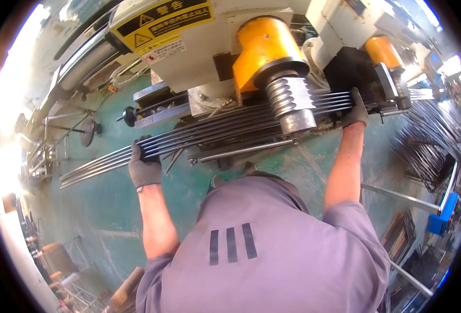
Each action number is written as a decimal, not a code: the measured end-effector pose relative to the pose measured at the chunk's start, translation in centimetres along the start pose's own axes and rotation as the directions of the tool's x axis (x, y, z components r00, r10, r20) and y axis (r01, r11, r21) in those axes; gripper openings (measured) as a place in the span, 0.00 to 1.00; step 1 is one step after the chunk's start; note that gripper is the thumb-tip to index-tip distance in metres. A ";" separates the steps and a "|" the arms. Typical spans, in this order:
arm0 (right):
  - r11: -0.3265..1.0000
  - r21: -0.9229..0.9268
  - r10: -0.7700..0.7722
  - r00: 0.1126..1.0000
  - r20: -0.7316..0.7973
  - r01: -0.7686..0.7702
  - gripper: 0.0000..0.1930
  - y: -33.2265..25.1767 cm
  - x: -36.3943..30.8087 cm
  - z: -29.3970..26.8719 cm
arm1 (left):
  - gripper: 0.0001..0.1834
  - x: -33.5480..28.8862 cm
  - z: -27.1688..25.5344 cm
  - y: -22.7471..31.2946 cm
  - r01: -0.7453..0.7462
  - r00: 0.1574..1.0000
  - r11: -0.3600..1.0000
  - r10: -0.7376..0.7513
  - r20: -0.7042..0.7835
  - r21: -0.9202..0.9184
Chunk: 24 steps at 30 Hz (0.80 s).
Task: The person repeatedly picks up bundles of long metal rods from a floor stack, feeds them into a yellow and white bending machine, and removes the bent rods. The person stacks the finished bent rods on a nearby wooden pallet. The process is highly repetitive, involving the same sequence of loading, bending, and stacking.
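Note:
Several long thin metal tubes [199,136] lie side by side in a flat row, running from the left across the front of a machine. My left hand [146,168], in a grey glove, is closed around the tubes toward their left end; their free ends stick out past it. My right hand [357,110], gloved too, grips the same row to the right of the machine's ribbed metal cylinder [290,101]. That cylinder hides a stretch of the tubes, standing in front of or over them; I cannot tell whether it touches them.
The cylinder hangs from an orange housing [267,49]; a second orange housing [384,52] is at the right. A horizontal bar [246,151] sits before the machine. More rods [434,141] are piled at the right, near a metal rail [403,198]. A black knob [129,116] projects at the left.

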State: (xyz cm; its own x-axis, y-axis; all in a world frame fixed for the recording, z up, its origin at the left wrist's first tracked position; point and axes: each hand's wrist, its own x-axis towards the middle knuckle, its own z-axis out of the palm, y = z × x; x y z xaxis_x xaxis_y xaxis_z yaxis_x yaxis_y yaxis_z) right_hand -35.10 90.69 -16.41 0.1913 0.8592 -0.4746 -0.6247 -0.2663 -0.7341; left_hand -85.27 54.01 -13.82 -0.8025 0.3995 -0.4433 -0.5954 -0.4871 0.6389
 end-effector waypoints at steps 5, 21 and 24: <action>1.000 0.024 -0.018 1.000 0.018 0.017 0.18 5.4 -6.8 4.1 | 0.17 -1.2 0.2 -3.3 0.103 0.959 0.994 -0.107 0.263 0.032; 0.967 -0.248 -0.079 0.994 -0.075 0.058 0.26 3.0 -4.9 2.7 | 0.22 5.0 -11.0 13.9 -0.114 0.988 0.964 0.134 0.071 -0.239; 0.957 -0.268 -0.155 0.973 -0.169 0.106 0.30 4.2 -4.8 -0.8 | 0.23 9.0 -15.8 20.6 -0.213 0.976 0.952 0.215 -0.015 -0.220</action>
State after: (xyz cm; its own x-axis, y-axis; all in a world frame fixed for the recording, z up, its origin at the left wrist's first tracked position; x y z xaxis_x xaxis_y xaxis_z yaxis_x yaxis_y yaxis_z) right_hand -38.05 85.11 -17.55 0.4110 0.8037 -0.4304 -0.3746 -0.2815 -0.8834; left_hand -105.38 35.35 -14.61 -0.9124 0.2734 -0.3047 -0.4042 -0.7198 0.5644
